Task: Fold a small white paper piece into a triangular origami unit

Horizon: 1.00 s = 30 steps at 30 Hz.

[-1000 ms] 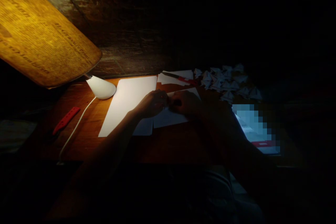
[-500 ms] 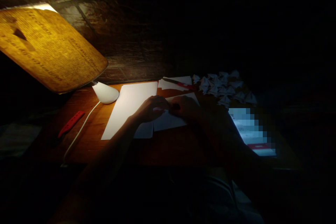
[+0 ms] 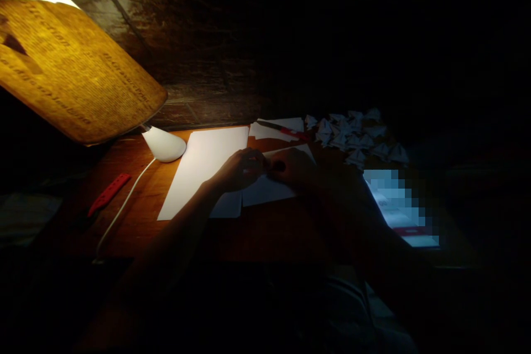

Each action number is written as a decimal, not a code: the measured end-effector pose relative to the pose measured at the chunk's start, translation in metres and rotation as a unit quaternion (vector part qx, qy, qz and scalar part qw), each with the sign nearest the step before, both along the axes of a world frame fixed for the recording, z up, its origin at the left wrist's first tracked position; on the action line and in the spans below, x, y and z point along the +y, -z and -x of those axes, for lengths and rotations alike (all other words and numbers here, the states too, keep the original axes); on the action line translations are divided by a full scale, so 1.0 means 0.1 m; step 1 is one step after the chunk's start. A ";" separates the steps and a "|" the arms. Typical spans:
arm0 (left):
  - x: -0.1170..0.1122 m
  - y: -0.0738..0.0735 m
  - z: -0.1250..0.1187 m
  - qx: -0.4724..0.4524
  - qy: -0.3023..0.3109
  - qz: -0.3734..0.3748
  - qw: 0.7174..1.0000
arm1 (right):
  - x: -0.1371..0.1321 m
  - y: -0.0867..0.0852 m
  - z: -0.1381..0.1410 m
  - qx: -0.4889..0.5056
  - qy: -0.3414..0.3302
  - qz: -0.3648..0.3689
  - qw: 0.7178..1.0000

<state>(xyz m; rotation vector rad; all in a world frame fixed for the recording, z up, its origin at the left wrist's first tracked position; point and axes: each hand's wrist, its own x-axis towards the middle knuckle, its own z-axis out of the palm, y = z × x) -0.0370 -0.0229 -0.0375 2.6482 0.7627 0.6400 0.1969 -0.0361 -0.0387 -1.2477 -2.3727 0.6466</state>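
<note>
Though light grazes table (image 3: 149, 193) and wall (image 3: 199, 66), I can't tell whether either hand (image 3: 244, 170) (image 3: 295, 166) grips.

Up and to the left of your fingers (image 3: 256, 159), the lampshade (image 3: 78, 72) carries slanting dark print; you can make out "ection" and, less surely, "Gravure". To their right, marks on the lit screen (image 3: 392, 214) are too blurred for you to read.

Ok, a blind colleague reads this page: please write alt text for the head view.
A person's left hand and right hand are close together over a white sheet on a wooden table. A lit lamp stands at left by more white paper; small folded papers and a glowing screen lie at right.
</note>
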 end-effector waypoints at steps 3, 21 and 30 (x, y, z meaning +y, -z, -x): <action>-0.01 -0.01 -0.04 0.029 -0.021 0.001 0.999 | 0.03 0.01 -0.01 -0.002 0.003 0.027 1.000; -0.02 0.08 -0.10 -0.023 -0.080 -0.039 0.996 | -0.04 -0.01 -0.02 0.053 -0.003 -0.023 0.998; -0.06 0.08 -0.15 -0.195 -0.170 0.058 0.964 | -0.07 0.00 0.08 0.187 0.067 -0.072 0.977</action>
